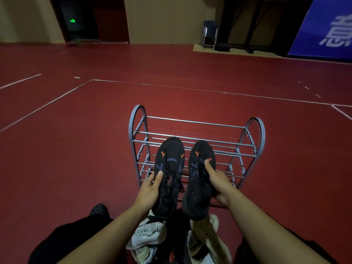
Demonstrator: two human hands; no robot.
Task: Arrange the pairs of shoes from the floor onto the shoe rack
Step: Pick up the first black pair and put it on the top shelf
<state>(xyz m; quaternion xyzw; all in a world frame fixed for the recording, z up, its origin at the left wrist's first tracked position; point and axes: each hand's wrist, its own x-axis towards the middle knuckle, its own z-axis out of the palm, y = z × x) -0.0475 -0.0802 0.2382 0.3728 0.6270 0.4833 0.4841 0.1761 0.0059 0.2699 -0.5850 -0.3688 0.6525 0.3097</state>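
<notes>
1. The left black sneaker point(168, 180) and the right black sneaker point(200, 182) are held side by side in the air, toes pointing away from the person, just above and in front of the shoe rack point(196, 149). They are close together but not clearly touching.
2. The left hand point(150, 189) grips the outer side of the left sneaker near its middle, thumb lying on the upper by the laces. The right hand point(219, 184) grips the outer side of the right sneaker the same way; the fingers of both hands wrap underneath and are mostly hidden.
3. Handling, as I judge it: these look like light, soft mesh uppers on a stiffer sole, so each carries easily in one hand. A hold at the midfoot, thumb on top and fingers under the sole, should keep the toe level for setting down on the thin bars, where a shoe could tip through a gap if placed crookedly.
4. The rack stands on the red floor point(76, 149) with no shoes on its visible tiers.
5. More shoes lie piled between the forearms: a white sneaker point(148, 235), a beige clog point(207, 235), and a black clog point(99, 210) at the left.
</notes>
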